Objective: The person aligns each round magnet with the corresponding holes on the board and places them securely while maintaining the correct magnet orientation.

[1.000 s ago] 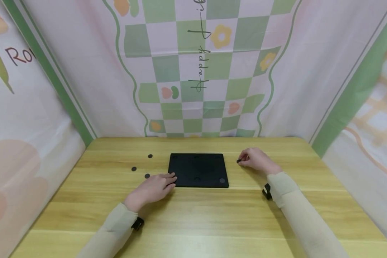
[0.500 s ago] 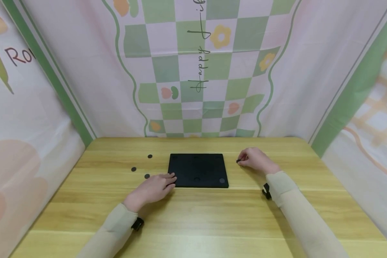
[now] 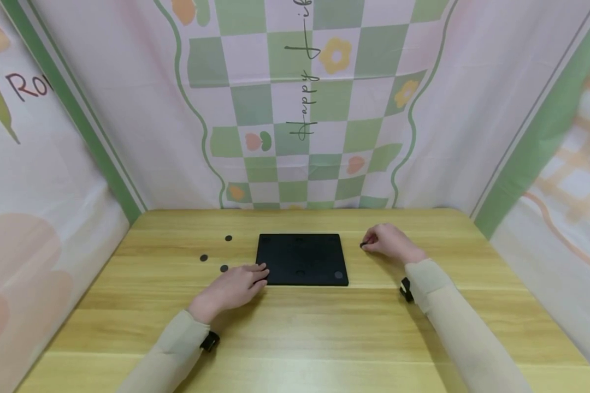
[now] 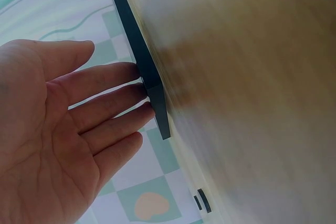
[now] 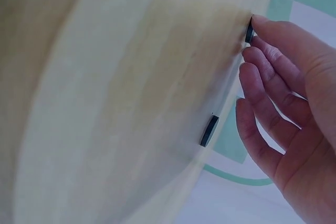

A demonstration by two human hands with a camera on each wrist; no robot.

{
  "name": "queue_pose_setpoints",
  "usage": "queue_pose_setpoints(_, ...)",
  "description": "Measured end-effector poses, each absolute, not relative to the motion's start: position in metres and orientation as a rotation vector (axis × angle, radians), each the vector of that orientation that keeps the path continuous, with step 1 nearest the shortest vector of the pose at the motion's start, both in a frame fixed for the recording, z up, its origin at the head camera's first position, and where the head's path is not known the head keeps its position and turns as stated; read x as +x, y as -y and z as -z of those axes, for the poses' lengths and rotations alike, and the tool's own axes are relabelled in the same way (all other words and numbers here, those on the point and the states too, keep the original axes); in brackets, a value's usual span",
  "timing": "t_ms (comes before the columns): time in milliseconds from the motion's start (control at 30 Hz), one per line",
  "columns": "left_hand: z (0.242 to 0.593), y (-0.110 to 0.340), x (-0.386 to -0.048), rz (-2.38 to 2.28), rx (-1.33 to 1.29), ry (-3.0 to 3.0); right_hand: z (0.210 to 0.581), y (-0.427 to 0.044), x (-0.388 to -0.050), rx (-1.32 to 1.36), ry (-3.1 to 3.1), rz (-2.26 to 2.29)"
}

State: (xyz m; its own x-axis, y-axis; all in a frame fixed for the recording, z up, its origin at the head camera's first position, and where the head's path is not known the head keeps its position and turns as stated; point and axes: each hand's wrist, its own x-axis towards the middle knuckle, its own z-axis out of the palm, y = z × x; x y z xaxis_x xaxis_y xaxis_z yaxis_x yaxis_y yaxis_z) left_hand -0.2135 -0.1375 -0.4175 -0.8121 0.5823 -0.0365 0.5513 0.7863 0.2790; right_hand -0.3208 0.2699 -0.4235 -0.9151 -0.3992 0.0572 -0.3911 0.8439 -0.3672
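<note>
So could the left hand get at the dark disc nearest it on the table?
Probably yes: the left hand grips nothing, only touching the black board, and nothing visible stands between that hand and the dark disc.

Sideways "Happy" on the checked cloth facing me, unclear script above, partial word "Ro" on my left-side cloth

A light wood-grain table with rounded far corners carried a thin, black rectangular board, which lay flat on its far half. Left of the board lay three small dark discs, apart from one another; the right wrist view showed another disc on the wood.
</note>
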Motion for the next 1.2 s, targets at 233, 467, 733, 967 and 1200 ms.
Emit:
queue_pose_setpoints(233,0.4179,0.1369,-0.2141,-0.398,0.900,-2.854,0.4235,-0.2703,-0.3207,-0.631,-2.993,0.596)
queue_pose_setpoints(467,0.4166,0.1371,-0.2128,-0.414,0.907,-2.853,0.4236,-0.2707,-0.3230,-0.651,-2.977,0.614)
queue_pose_setpoints(733,0.4168,0.1374,-0.2138,-0.400,0.906,-2.860,0.4246,-0.2710,-0.3240,-0.664,-2.977,0.628)
queue_pose_setpoints(967,0.4175,0.1376,-0.2137,-0.405,0.909,-2.859,0.4270,-0.2710,-0.3258,-0.678,-2.973,0.632)
queue_pose_setpoints(1200,0.4176,0.1376,-0.2135,-0.401,0.910,-2.859,0.4264,-0.2702,-0.3249,-0.695,-2.960,0.650)
